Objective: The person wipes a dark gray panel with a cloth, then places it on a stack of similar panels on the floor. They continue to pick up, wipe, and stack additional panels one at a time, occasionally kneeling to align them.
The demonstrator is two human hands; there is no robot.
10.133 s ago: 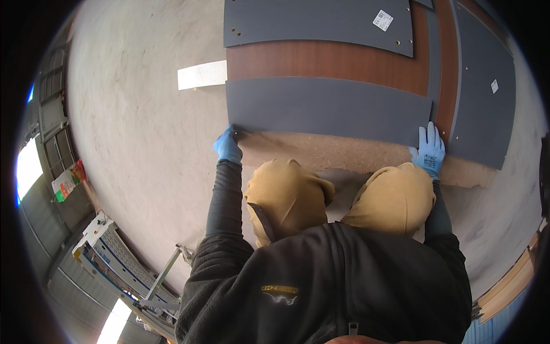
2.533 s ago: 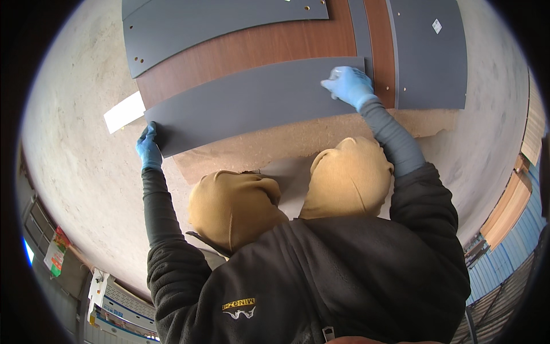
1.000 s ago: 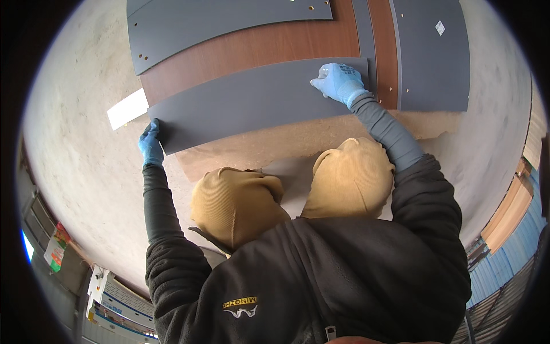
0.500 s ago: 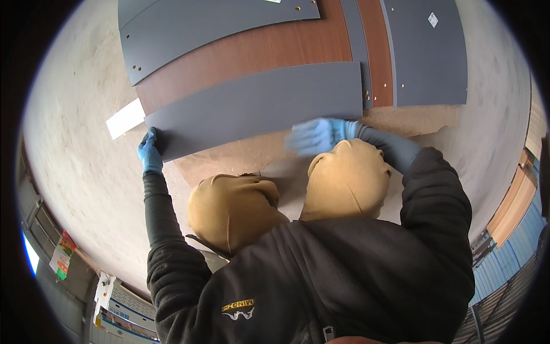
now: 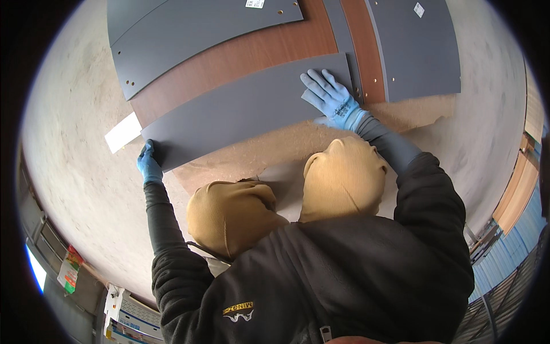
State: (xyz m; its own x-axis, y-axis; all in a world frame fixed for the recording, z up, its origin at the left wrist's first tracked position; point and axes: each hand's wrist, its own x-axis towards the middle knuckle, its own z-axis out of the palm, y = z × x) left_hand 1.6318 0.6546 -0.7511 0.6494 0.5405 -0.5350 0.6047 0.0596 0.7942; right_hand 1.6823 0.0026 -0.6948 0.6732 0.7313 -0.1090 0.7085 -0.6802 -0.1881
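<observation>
A long grey board [image 5: 246, 109] lies crosswise in front of my knees, on top of a reddish-brown wood-grain panel [image 5: 275, 43]. At its near left corner my left hand [image 5: 150, 164], in a blue glove, grips the board's end; part of the fingers is hidden there. Across the board's right end my right hand [image 5: 338, 107], also gloved in blue, lies flat with its fingers spread. Nothing is held in that hand. The thumb side is slightly blurred.
A larger grey panel [image 5: 195, 40] with drilled holes lies beyond at the left. To the right are a narrow brown strip [image 5: 365, 51] and another grey panel [image 5: 421, 51] with a label. Brown cardboard [image 5: 229, 152] shows beneath. A white piece [image 5: 123, 133] lies by the left end.
My right hand has moved from the board's near edge up onto its right end, fingers now spread. My left hand stays at the left corner. The whole view has shifted slightly.
</observation>
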